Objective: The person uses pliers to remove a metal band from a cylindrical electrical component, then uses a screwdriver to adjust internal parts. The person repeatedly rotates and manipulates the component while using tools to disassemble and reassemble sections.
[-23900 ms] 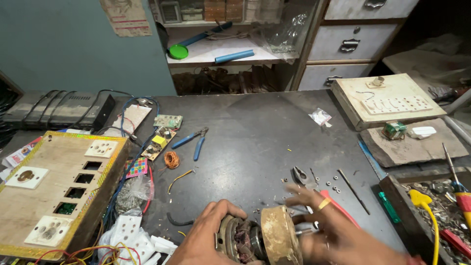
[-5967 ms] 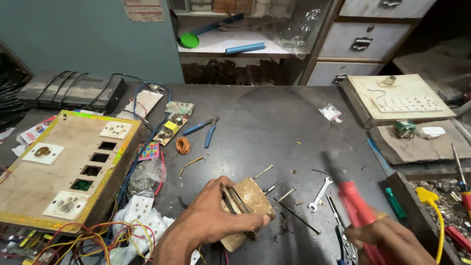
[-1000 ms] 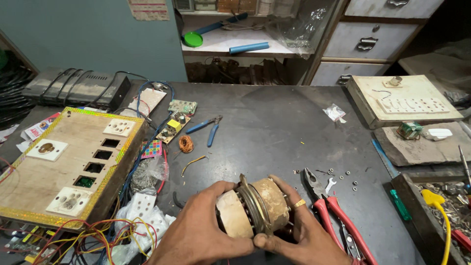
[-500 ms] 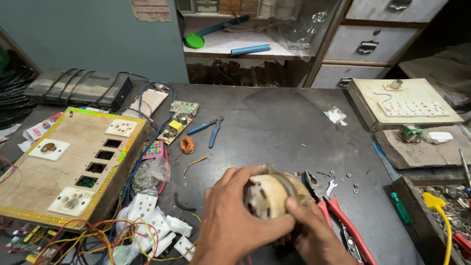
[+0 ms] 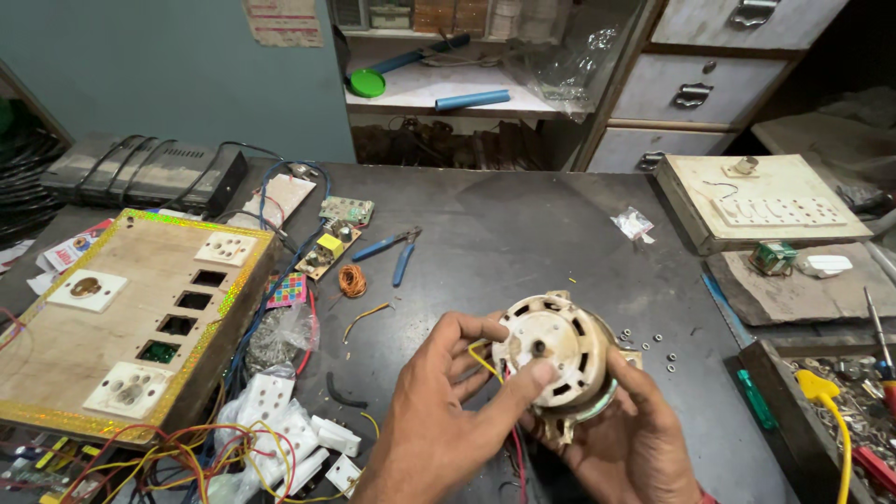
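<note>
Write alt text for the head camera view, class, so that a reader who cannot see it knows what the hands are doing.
Two bare hands hold a small cream-coloured electric motor above a dark workbench, the left hand gripping its round end cover, the right hand cupping it from below. To the left lie a wooden switchboard, blue-handled pliers and loose wires.

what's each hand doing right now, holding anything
Left hand: closed on the motor, thumb on its front face.
Right hand: cupping the motor from below.

Small clear plastic packet [image 5: 633,224], mid-table right. Crumpled clear plastic bag [image 5: 280,329] beside wooden board. Pale paper notice [image 5: 283,19] on teal wall. Red-white printed card [image 5: 73,250], left edge.
</note>
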